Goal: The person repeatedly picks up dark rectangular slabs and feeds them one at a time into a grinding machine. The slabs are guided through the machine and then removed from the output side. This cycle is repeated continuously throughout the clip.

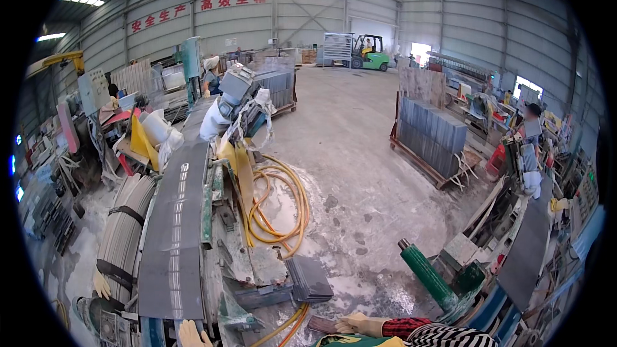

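Observation:
My left hand, in a cream glove, shows at the lower edge with fingers apart, just below the near end of a long dark grey slab lying along a machine bed. Bright reflections run down that slab. My right hand, also gloved, reaches leftward across the bottom from a red-and-black cuff and a striped sleeve. Its fingers look stretched out, and beside their tips is a flat brownish piece; whether they touch it I cannot tell. A stack of dark tiles sits on the floor beyond.
Left of the slab lies a strapped bundle of strips, with a pale glove at its near end. Yellow hoses coil on the wet floor. A green cylinder stands right. Farther off are racked slabs, workers and a green forklift.

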### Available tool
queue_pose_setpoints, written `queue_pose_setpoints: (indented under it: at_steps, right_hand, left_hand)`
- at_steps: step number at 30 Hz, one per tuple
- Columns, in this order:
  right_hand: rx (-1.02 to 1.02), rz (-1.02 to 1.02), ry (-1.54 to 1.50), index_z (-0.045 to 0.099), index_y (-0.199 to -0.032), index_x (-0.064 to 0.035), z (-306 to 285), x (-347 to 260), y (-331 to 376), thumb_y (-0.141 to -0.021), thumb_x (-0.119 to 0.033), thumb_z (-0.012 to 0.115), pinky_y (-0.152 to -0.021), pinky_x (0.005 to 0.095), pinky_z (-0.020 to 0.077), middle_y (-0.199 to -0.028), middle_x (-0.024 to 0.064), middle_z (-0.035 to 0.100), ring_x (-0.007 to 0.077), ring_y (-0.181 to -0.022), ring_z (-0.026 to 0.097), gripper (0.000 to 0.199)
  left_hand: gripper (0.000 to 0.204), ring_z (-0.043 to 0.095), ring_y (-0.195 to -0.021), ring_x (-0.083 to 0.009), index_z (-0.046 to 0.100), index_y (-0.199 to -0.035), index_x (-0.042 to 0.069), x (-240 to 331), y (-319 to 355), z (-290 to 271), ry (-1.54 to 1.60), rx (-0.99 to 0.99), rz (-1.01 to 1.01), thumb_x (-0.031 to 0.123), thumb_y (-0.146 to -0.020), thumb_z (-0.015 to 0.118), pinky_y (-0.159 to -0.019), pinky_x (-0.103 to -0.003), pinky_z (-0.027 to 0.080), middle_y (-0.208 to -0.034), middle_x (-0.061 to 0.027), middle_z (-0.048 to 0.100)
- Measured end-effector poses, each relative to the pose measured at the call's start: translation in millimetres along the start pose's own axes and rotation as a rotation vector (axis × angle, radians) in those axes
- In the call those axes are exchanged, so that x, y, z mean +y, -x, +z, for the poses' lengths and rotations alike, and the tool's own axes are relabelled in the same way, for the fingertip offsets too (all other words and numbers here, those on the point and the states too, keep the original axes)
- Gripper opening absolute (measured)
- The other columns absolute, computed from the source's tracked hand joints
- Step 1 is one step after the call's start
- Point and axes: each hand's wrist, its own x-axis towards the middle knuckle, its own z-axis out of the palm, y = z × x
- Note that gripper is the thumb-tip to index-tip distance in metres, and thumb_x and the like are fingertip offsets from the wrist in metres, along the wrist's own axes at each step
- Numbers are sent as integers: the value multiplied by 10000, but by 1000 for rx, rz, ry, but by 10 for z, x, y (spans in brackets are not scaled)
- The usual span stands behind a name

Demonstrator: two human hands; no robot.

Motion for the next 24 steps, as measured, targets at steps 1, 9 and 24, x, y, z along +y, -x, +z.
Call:
queue_pose_setpoints:
  at_steps: [1, 9, 24]
  right_hand:
    - [-39, 0, -17, 630, -1083, 68, -51, 30, -92, -983, -126, 563, -598, 335, 619, -1017, 196, 722, 277, -775, 725, 228]
    - [-104, -70, 39, 646, -1065, 56, -20, 11, 33, -966, -137, 593, -614, 348, 621, -992, 185, 727, 273, -752, 726, 223]
    - [-172, -9, 67, 617, -1092, 54, -108, -98, 42, -997, -120, 533, -572, 273, 534, -875, 92, 656, 176, -651, 629, 215]
  left_hand:
    - [472, 453, -1323, -395, 534, -1345, -25, -16, 30, -1, -5, 16, 3, 263, -972, 498, -1152, -474, 315, -1388, -248, 526]
    - [462, 463, -1309, -399, 541, -1341, -13, -36, 104, -13, 0, 51, 20, 256, -967, 513, -1151, -471, 317, -1370, -244, 538]
    - [505, 406, -1358, -402, 486, -1391, -10, -211, -419, 230, 55, 155, -123, 91, -906, 582, -1167, -453, 288, -1435, -234, 478]
